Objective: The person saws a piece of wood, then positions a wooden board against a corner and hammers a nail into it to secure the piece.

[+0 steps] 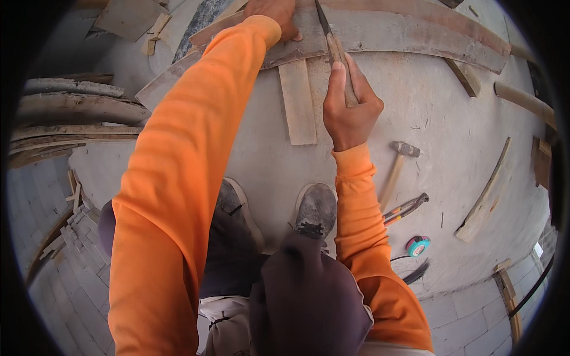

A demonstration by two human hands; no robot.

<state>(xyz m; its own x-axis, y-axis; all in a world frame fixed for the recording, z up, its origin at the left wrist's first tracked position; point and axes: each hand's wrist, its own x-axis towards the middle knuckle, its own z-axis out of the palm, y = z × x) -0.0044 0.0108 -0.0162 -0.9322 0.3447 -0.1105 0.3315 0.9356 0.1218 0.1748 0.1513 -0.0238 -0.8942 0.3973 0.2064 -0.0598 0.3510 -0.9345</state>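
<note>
While the left hand (271,13) rests on a long, weathered, grey-brown wooden plank (404,37), its thumb pointing right along the surface, the upper edge of the view cuts off part of the fingers, so I cannot tell whether they are curled or spread. Near it, the right hand (354,107) is closed around the worn wooden handle of a tool with a narrow dark metal blade (342,65), thumb and forefinger extended along the grip. That blade stretches over the plank from its near edge; whether it touches the wood is unclear.

The plank lies across the far part of the grey concrete floor (451,142), over a short, flat, pale-brown board (298,104) that sticks out toward the feet. To the right of the right forearm, toward the floor's near right corner, lie a hammer with a grey metal head and pale wooden handle (406,149), metal pincers with orange-and-black handles (409,206) and a round teal tape measure (418,245). By the floor's right edge rests a long, thin wooden offcut (484,199).
</note>
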